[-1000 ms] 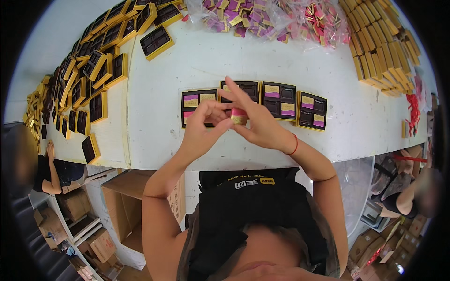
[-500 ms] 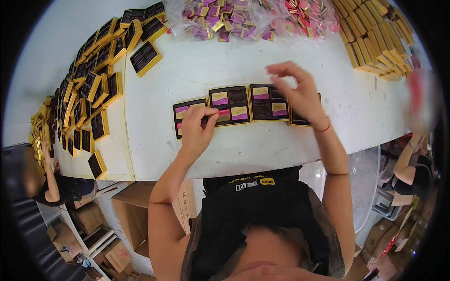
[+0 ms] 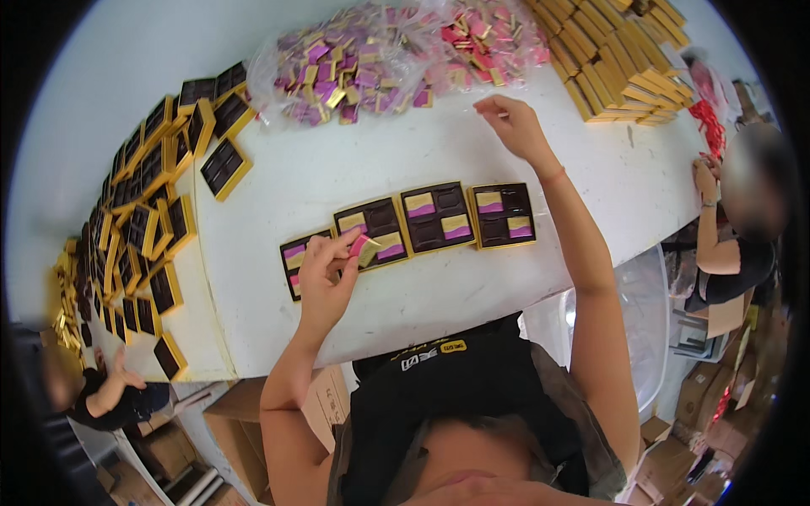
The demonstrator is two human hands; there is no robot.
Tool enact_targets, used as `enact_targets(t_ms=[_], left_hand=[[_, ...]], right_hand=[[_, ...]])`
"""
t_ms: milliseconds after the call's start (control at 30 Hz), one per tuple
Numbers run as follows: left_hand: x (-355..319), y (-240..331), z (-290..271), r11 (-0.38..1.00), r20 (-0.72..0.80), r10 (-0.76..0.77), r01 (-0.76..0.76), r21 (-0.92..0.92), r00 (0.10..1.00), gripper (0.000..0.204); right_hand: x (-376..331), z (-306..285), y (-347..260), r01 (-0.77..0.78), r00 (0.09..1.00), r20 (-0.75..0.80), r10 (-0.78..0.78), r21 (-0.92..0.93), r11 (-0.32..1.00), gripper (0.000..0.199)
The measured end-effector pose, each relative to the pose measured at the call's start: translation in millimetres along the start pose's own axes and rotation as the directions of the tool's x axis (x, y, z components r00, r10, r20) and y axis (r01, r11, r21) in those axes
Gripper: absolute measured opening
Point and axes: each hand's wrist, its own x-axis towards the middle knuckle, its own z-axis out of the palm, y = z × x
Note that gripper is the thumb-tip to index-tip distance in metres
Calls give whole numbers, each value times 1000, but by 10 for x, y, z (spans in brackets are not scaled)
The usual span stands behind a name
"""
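Observation:
A row of open gold-edged boxes with dark trays stands in front of me. My left hand is closed, pinching a small pink-and-gold wrapped square tilted above the second box from the left. That hand partly covers the leftmost box, where purple and pink squares show. Two purple-and-gold squares lie diagonally in the third box, and two more in the rightmost box. My right hand hovers beyond the boxes, fingers loosely bent and apart, with nothing visible in them.
Clear plastic bags of purple squares and pink squares lie at the back. Gold boxes are stacked at the far right. Dark-tray boxes pile up on the left. A person sits at right, another at left.
The whole view has shifted. My right hand has moved from the rightmost boxes toward the bags, uncovering the last box. The pink square is now tilted up in my left fingers.

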Motion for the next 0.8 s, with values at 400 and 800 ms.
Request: enact_targets(t_ms=[400, 800], left_hand=[[109, 105, 7, 992, -27, -79, 82, 101, 996, 23], [-16, -48, 145, 998, -185, -52, 57, 23, 981, 13]], right_hand=[[1144, 84, 927, 18, 994, -65, -90, -706, 708, 24], [-445, 306, -825, -304, 934, 330, 138, 525, 795, 15]])
